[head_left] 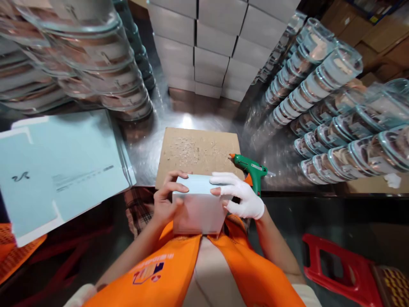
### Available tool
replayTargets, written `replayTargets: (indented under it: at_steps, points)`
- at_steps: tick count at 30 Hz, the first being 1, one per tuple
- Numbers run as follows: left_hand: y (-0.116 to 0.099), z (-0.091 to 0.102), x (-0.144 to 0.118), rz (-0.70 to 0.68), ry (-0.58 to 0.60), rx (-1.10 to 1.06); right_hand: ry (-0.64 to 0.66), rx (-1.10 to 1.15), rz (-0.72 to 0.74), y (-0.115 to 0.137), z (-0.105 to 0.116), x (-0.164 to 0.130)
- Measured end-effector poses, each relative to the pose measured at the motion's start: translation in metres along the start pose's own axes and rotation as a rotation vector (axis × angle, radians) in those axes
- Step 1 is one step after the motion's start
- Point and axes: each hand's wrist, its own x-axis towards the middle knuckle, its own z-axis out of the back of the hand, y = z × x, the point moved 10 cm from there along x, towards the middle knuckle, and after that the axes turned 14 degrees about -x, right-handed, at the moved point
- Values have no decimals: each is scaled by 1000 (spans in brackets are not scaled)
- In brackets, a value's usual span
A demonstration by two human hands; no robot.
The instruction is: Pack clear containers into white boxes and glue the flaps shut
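A small pale blue and white box (200,211) is held upright against my orange vest, at the near edge of the table. My left hand (168,197), bare, grips its left side, fingertips resting on the top face. Round its right side is my right hand (238,194), in a white glove that leaves some fingertips bare. Just beyond the box lies a piece of brown cardboard (198,147) dotted with clear glue bits. A green hot glue gun (251,166) with an orange nozzle lies at the cardboard's right edge, near my right hand.
Stacked white boxes (211,64) form a wall at the back. Round clear containers stand in tall stacks at left (96,55) and right (319,89). Flat light-blue box sheets (64,166) overhang the table edge at left. A red plastic stool (340,266) stands at lower right.
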Motion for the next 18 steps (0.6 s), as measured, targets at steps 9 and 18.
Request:
replayTargets:
  at_steps: [9,18]
  points:
    - [-27,9,12,-123,-52,113,-434,245,-461,-57,17,-50]
    - [-43,33,29,-209,-464,-106,103,504,-881,-54,-58,-99]
